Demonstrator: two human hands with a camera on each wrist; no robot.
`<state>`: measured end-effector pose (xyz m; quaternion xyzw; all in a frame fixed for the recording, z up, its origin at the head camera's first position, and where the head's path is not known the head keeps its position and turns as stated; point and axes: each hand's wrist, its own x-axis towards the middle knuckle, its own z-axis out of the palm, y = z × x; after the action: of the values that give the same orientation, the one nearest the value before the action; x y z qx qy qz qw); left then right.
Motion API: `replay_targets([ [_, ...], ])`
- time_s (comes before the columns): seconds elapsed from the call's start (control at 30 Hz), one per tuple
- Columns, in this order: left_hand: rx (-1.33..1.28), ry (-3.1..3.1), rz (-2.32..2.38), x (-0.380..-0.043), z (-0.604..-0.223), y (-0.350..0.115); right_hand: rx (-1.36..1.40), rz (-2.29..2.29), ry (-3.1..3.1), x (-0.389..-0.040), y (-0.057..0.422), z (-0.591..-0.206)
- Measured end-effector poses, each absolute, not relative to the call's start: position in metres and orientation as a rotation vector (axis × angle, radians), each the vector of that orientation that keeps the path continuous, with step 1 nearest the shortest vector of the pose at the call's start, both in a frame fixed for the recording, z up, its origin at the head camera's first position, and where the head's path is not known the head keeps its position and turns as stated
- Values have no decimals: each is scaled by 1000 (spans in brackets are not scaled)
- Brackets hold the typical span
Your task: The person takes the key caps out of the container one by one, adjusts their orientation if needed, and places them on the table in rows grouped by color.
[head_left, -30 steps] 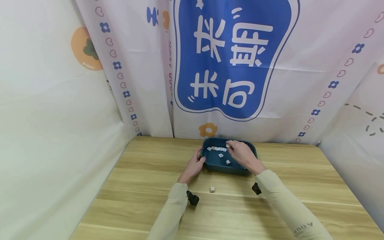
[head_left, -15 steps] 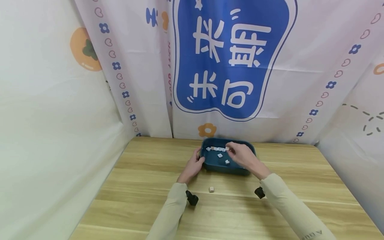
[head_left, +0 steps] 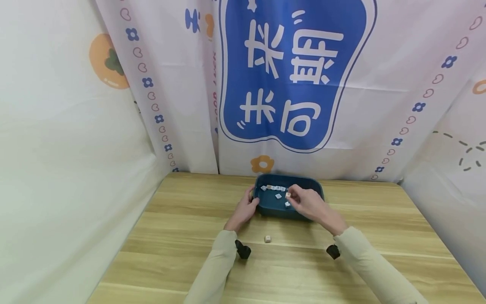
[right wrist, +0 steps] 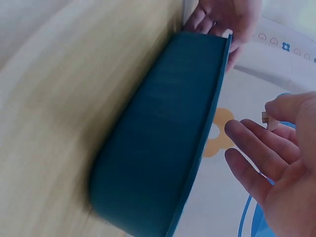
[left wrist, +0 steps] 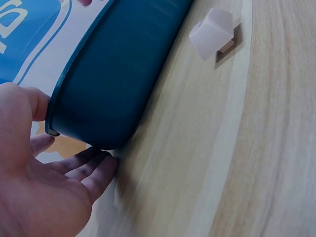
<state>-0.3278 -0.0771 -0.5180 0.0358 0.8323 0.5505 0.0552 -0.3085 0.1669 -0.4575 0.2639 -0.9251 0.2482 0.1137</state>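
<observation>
My left hand [head_left: 244,212] holds the left end of a dark blue-green plastic tray [head_left: 288,214]. In the left wrist view its thumb is at the rim and the other fingers lie against the outer end near the bottom. Over the inside of the tray, my right hand [head_left: 309,204] pinches a small white keycap [right wrist: 269,121] between thumb and index finger, the other fingers spread. A short row of keycaps [head_left: 278,188] stands along the tray's far side. Two loose keycaps, one in the middle [head_left: 278,196] and one nearer the front [head_left: 287,204], lie below that row.
Another pale keycap [head_left: 267,239] lies on the wood-grain table [head_left: 182,236] in front of the tray, between the forearms. A printed cloth [head_left: 235,160] hangs right behind the table's far edge. Each wrist wears a black device.
The right hand has moved from the far row, at its right end, back toward the person, with a keycap between its fingertips. The left hand stays at the tray's left end.
</observation>
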Motion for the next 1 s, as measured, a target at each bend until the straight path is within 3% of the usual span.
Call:
replay_targets([
  [1.0,121,2534,1688,-329,-521,-78,921,690,-2670,-270,157,-474],
])
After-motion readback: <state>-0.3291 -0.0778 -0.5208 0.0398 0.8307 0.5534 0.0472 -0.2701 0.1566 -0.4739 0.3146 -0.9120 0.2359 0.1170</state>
